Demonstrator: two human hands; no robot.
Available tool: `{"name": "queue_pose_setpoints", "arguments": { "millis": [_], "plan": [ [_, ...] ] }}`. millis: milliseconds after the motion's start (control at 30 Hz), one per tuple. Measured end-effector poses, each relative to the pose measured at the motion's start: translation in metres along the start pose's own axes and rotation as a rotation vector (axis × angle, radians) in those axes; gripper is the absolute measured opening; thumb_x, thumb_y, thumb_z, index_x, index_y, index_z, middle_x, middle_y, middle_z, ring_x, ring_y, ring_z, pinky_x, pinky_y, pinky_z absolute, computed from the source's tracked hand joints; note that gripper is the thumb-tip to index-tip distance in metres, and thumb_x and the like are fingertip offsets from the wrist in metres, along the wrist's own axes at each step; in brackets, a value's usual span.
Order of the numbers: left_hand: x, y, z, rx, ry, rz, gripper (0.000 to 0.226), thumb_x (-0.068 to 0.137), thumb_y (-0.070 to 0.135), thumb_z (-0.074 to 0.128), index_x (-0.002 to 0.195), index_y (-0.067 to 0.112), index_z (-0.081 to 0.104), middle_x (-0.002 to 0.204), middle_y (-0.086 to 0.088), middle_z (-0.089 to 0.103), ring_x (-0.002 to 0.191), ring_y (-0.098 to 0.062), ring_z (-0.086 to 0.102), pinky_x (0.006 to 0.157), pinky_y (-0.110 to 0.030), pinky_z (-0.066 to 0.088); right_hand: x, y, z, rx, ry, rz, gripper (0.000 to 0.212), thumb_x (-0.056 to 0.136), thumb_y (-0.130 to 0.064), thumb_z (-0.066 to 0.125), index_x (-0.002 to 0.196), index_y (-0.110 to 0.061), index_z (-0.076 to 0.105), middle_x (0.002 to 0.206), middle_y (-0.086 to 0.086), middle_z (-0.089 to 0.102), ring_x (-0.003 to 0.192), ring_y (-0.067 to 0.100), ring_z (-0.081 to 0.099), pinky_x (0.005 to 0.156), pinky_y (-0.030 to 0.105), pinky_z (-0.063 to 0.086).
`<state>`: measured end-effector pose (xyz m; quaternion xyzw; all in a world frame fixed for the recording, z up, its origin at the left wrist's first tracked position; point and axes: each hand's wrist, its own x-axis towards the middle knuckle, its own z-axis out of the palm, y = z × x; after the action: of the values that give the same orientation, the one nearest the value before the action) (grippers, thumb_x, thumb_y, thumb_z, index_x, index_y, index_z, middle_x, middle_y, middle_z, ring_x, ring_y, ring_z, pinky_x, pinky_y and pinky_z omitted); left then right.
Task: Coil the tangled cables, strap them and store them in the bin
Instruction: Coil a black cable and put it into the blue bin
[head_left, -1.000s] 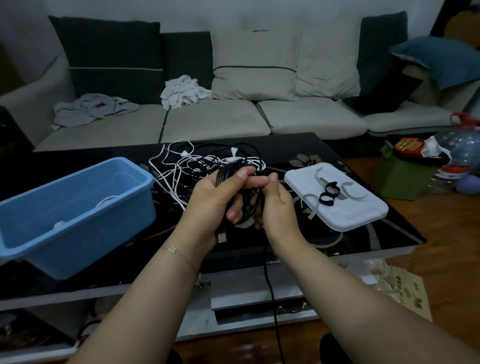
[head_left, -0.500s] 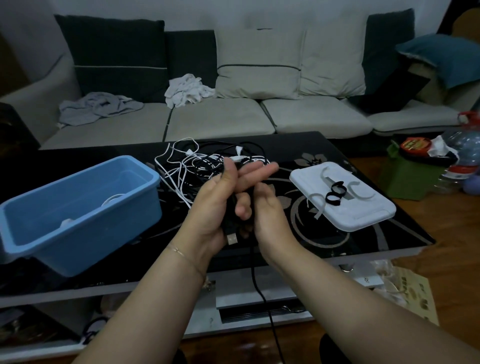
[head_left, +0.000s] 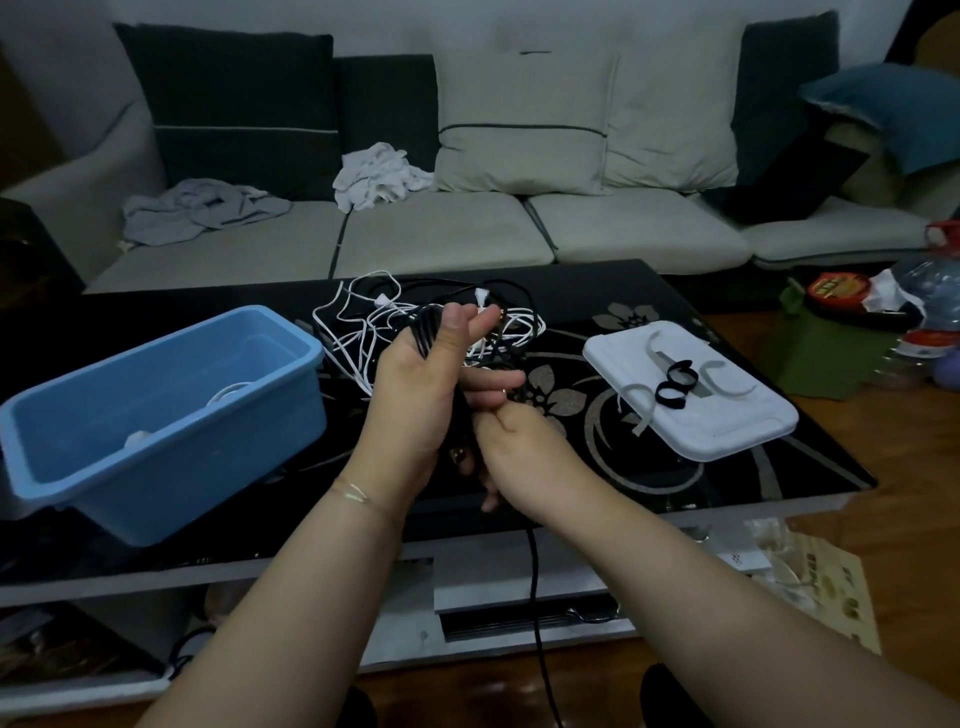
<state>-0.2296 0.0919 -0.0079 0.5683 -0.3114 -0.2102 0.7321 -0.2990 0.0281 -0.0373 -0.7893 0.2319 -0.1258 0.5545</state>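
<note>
My left hand (head_left: 421, 395) holds a bundle of black cable loops (head_left: 423, 332) over the table's front half, thumb up and fingers partly stretched. Just below it, my right hand (head_left: 514, 447) grips the same black cable, whose loose end (head_left: 535, 597) hangs down past the table edge. A tangle of white and black cables (head_left: 363, 322) lies on the table behind my hands. The blue bin (head_left: 62, 467) stands at the left with a white cable (head_left: 228, 402) inside. Black and pale straps (head_left: 675, 387) lie on a white lid (head_left: 727, 436) at the right.
The black glass table (head_left: 649, 467) with a flower pattern ends close to me. A grey sofa (head_left: 441, 228) with cushions and crumpled clothes stands behind it. A green box (head_left: 826, 348) and a water bottle (head_left: 935, 291) sit on the floor at the right.
My right hand has slid down from beside the left fingertips to below the left palm, drawing the black cable downward. The left hand stayed holding the loops, its fingers opening.
</note>
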Motion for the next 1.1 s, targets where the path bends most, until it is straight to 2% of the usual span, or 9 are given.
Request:
{"name": "queue_pose_setpoints", "arguments": {
  "millis": [133,233,367,500,667,800,900,967,1100],
  "plan": [
    [0.002,-0.002,0.003,0.038,0.003,0.024,0.026,0.097,0.034,0.044,0.11,0.015,0.055,0.12,0.001,0.066,0.077,-0.019,0.073,0.058,-0.023,0.055,-0.001,-0.002,-0.013,-0.316,-0.126,-0.099,0.019,0.097,-0.014,0.04,0.087,-0.013,0.056,0.077,0.006,0.062,0.066,0.019,0.056,0.063,0.034,0.048],
    [0.004,-0.007,0.002,0.004,-0.014,-0.003,0.019,0.097,0.031,0.046,0.107,0.018,0.056,0.119,-0.001,0.065,0.089,-0.018,0.072,0.068,-0.029,0.058,0.0,0.002,-0.021,-0.502,-0.187,-0.126,0.014,0.097,-0.015,0.043,0.093,-0.015,0.057,0.088,0.004,0.063,0.078,0.018,0.057,0.071,0.032,0.046],
    [0.008,-0.015,-0.002,0.037,-0.046,-0.033,0.024,0.095,0.032,0.047,0.111,0.017,0.056,0.119,-0.001,0.065,0.103,-0.014,0.068,0.079,-0.032,0.059,-0.004,0.003,-0.028,-0.799,-0.081,-0.213,0.019,0.098,-0.029,0.045,0.106,-0.017,0.057,0.098,0.009,0.067,0.091,0.029,0.061,0.071,0.035,0.046],
    [0.01,-0.02,-0.008,0.135,-0.102,-0.081,0.03,0.091,0.039,0.048,0.106,0.015,0.057,0.112,-0.002,0.068,0.096,-0.013,0.07,0.074,-0.026,0.059,-0.01,-0.003,-0.032,-1.025,0.038,-0.405,0.036,0.096,-0.046,0.044,0.127,-0.029,0.051,0.113,0.005,0.065,0.106,0.029,0.059,0.068,0.029,0.031],
    [0.01,-0.026,-0.015,0.374,-0.233,-0.093,0.046,0.079,0.053,0.045,0.096,0.015,0.064,0.1,0.001,0.073,0.087,0.0,0.068,0.066,-0.01,0.048,-0.007,-0.002,-0.031,-1.113,0.078,-0.506,0.042,0.089,-0.059,0.049,0.106,-0.023,0.063,0.106,-0.001,0.066,0.1,0.024,0.061,0.069,0.029,0.033],
    [0.009,-0.026,-0.02,0.51,-0.305,-0.095,0.056,0.079,0.062,0.033,0.083,0.022,0.072,0.087,0.005,0.074,0.083,-0.003,0.066,0.08,-0.023,0.051,-0.004,0.005,-0.026,-1.086,0.178,-0.666,0.045,0.075,-0.061,0.065,0.082,-0.016,0.069,0.087,-0.002,0.07,0.075,0.026,0.067,0.059,0.028,0.033],
    [0.005,-0.018,-0.021,0.556,-0.406,-0.187,0.073,0.081,0.066,0.019,0.063,0.012,0.065,0.061,0.002,0.064,0.062,-0.009,0.06,0.069,-0.026,0.048,-0.006,0.003,-0.026,-1.089,0.239,-0.653,0.054,0.062,-0.075,0.062,0.067,-0.021,0.064,0.065,-0.006,0.066,0.06,0.02,0.064,0.052,0.023,0.029],
    [0.002,-0.012,-0.021,0.53,-0.484,-0.271,0.088,0.079,0.07,0.012,0.068,0.0,0.063,0.053,-0.007,0.063,0.052,-0.016,0.062,0.057,-0.021,0.049,-0.011,-0.006,-0.026,-1.05,0.182,-0.583,0.055,0.063,-0.077,0.061,0.068,-0.022,0.06,0.067,-0.007,0.064,0.065,0.015,0.06,0.056,0.026,0.031],
    [-0.004,-0.003,-0.022,0.541,-0.584,-0.281,0.08,0.08,0.067,0.004,0.053,0.02,0.063,0.041,0.001,0.055,0.04,-0.015,0.05,0.058,-0.024,0.046,-0.015,-0.017,-0.035,-0.721,-0.039,-0.365,0.044,0.07,-0.057,0.073,0.069,-0.018,0.051,0.059,-0.005,0.055,0.058,0.01,0.049,0.059,0.032,0.038]
  ]
}}
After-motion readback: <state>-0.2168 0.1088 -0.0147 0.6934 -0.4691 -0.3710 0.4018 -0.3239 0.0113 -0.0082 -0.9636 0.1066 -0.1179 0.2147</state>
